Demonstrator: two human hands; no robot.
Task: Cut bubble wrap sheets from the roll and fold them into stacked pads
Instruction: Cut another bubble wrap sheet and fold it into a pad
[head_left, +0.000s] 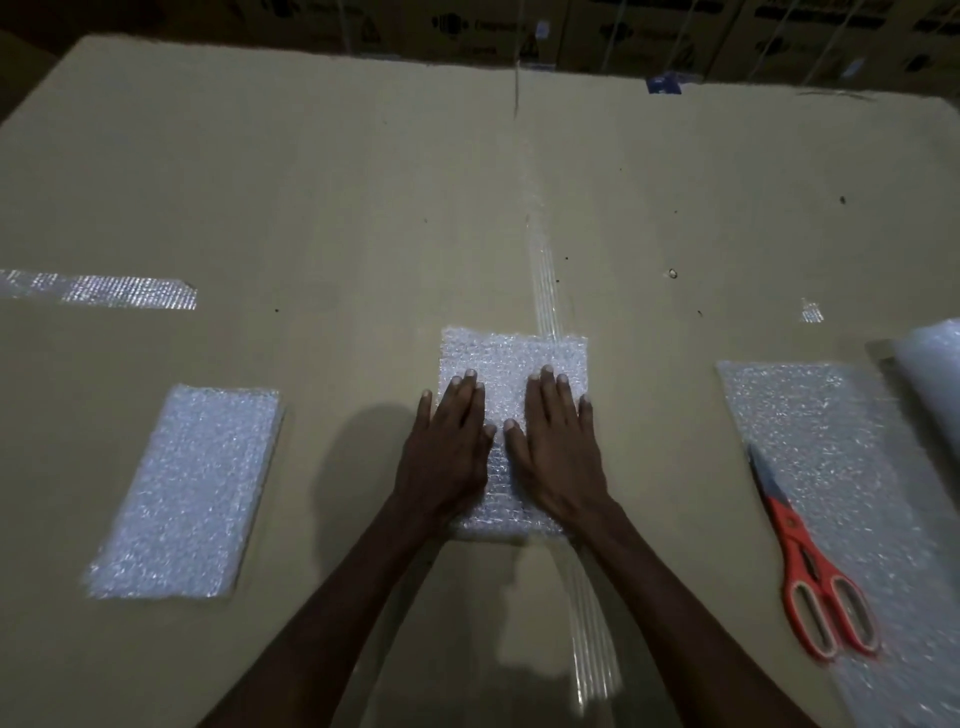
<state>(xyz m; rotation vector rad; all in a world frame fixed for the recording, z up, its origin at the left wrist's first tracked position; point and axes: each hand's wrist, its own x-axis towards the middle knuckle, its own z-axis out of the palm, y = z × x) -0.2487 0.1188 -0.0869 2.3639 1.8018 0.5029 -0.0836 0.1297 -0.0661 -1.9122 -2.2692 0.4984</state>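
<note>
A folded bubble wrap pad (514, 353) lies in the middle of the cardboard work surface (363, 182). My left hand (449, 447) and my right hand (556, 447) press flat on it side by side, fingers straight and pointing away from me. To the left lies a folded bubble wrap pad (189, 493), apart from my hands. At the right a loose bubble wrap sheet (831, 441) runs out from the roll (932, 374) at the right edge. Orange scissors (810, 561) lie on that sheet, blades pointing away from me.
Strips of clear tape (130, 292) and a taped seam (545, 275) mark the cardboard. Dark printed cartons (623, 36) line the far side behind the work surface. The surface's left corner (47, 88) falls off into shadow.
</note>
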